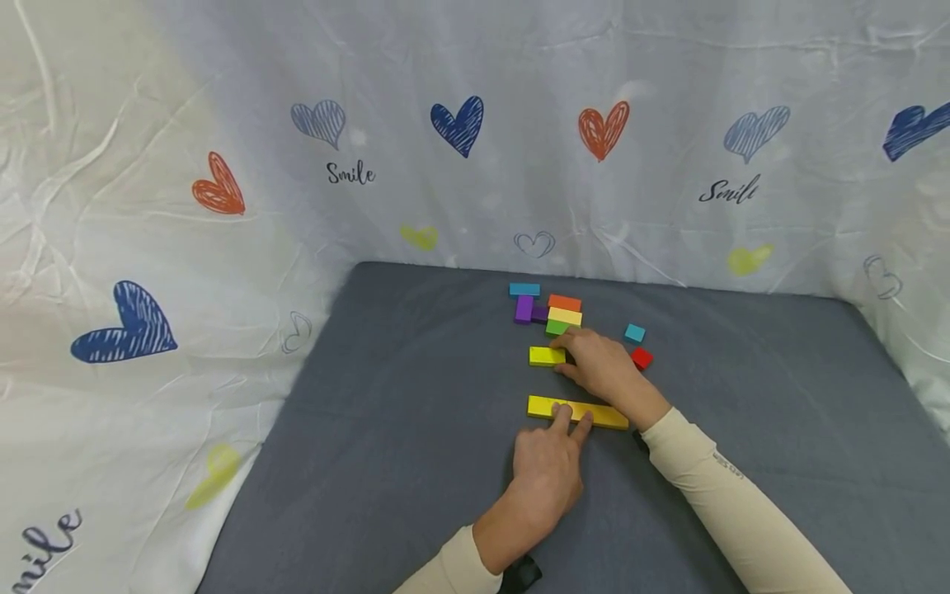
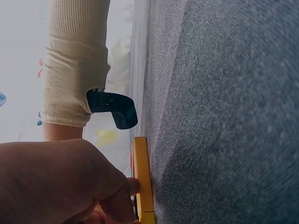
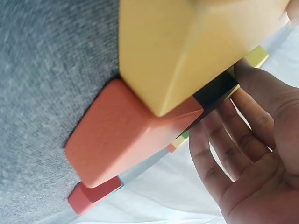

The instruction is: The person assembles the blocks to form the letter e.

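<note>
My left hand point(image 1: 545, 466) rests its fingertips on top of two bars lying end to end, a yellow bar point(image 1: 544, 407) and an orange-yellow bar point(image 1: 604, 415), touching near their seam. In the left wrist view, the fingers are at the upper side of the orange-yellow bar point(image 2: 143, 172). Farther back, my right hand point(image 1: 604, 363) reaches to the right end of a short yellow block point(image 1: 543, 356). The right wrist view shows its thumb and fingers around a dark block point(image 3: 216, 93) next to that yellow block point(image 3: 258, 56); the head view hides the dark block.
Behind the right hand lie blue point(image 1: 524, 289), purple point(image 1: 524, 309), orange point(image 1: 566, 303), pale yellow point(image 1: 566, 317) and green point(image 1: 557, 327) blocks. To its right are loose blue point(image 1: 634, 333) and red point(image 1: 642, 357) blocks. An orange block point(image 3: 117, 135) appears in the right wrist view. A patterned curtain point(image 1: 475, 206) borders the grey cloth point(image 1: 416, 412).
</note>
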Demonstrator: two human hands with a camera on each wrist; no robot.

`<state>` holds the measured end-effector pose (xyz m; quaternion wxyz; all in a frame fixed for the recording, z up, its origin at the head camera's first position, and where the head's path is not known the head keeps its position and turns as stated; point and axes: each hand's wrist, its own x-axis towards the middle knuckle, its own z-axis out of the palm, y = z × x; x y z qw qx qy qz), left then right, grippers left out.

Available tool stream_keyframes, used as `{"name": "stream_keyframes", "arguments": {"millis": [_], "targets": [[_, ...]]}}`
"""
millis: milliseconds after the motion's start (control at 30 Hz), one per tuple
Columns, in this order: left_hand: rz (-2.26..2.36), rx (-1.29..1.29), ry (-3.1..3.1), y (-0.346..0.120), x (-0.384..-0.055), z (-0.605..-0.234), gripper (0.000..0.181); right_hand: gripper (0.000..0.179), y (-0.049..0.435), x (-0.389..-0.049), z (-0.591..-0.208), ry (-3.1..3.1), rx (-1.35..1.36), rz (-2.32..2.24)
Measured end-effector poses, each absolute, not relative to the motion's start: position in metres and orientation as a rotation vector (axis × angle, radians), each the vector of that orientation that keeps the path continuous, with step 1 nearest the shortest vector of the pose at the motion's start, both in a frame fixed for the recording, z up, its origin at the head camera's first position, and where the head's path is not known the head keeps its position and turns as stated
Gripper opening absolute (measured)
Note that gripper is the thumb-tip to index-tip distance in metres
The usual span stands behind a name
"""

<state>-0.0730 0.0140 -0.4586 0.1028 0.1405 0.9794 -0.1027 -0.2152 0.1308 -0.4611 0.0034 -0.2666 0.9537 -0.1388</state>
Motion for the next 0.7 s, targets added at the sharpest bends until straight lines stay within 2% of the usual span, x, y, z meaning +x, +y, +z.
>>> {"name": "stream_keyframes", "arguments": {"millis": [333,700], "targets": [[-0.298,0.426,2.932,0.012,-0.073,-0.460,0.078,0.038,0.140,-0.219,-0.455,2.957,-0.821,-0.516],[-0.307,0.442,2.959,0.012,-0.071,-0.462,0.073,0.031,0.155,-0.237,-0.446,3.014,-0.761,-0.615]]}}
